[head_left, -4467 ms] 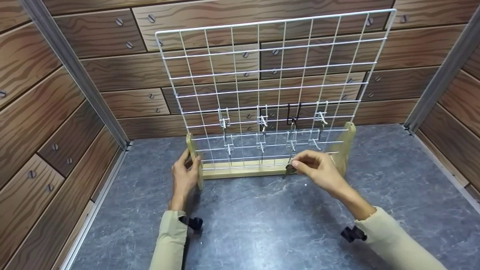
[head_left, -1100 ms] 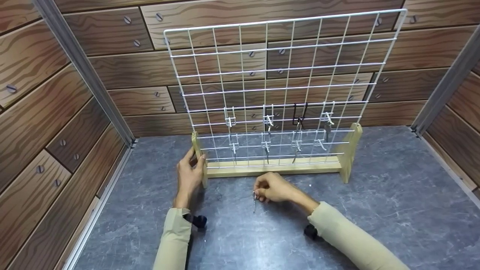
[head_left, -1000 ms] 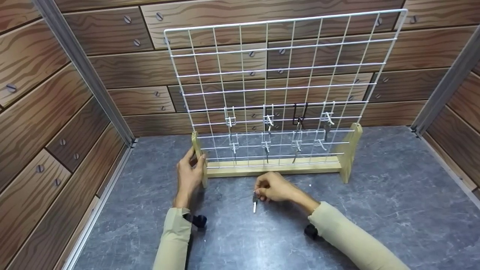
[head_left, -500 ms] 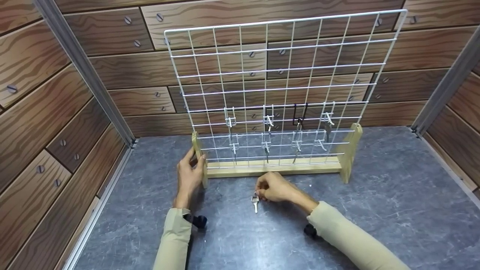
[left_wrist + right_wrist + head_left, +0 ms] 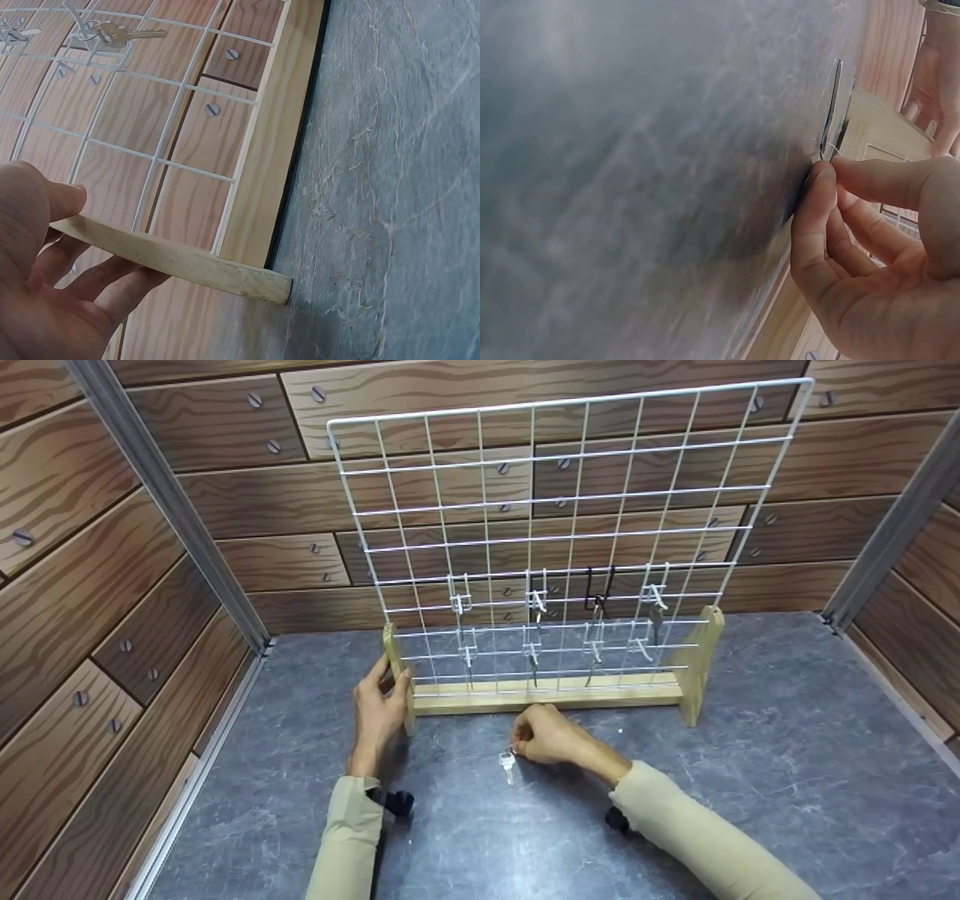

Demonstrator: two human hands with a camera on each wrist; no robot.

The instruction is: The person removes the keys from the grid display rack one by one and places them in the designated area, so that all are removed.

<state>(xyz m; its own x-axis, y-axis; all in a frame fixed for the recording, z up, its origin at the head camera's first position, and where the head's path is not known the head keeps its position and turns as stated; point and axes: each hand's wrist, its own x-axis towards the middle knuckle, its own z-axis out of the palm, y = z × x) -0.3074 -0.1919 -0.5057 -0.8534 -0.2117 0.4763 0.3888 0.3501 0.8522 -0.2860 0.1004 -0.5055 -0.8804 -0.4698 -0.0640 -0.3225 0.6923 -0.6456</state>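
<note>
The key (image 5: 508,765) hangs by its ring (image 5: 513,751) from the right hand (image 5: 551,737), whose grip is pinched together on that ring, in front of the rack (image 5: 465,706) and about midway between the left and right edges of the worktop (image 5: 247,810). The left hand (image 5: 379,706) has its grip clamped round the rack's left wooden upright (image 5: 165,254). Other keys (image 5: 656,624) hang from the rack's hooks (image 5: 656,596).

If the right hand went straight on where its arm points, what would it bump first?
Probably the wooden bar below the white wire grid, just ahead of the right hand. The hand's height is unclear, so it might meet the grid instead.
</note>
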